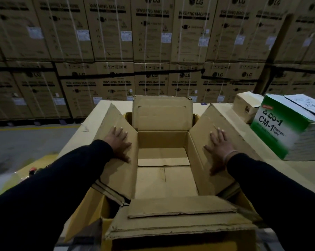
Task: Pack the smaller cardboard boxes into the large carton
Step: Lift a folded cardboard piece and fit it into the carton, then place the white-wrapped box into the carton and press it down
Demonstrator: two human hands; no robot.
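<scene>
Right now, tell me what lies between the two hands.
In the head view, the carton's open cavity lies between left hand and right hand, empty to its bottom flaps.

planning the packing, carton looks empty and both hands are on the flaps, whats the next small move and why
Probably lift the right hand off the right flap and reach for the small plain cardboard box at the right. The large brown cardboard carton stands empty, its flaps spread.

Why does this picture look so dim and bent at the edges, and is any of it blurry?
Head view: dim warehouse light, with the stacked washing machine boxes murky and soft; wide-angle lens bows their rows near the edges; the green and white tape box smears at its lower right; the open carton and both hands, left and right, look fairly sharp.
</scene>
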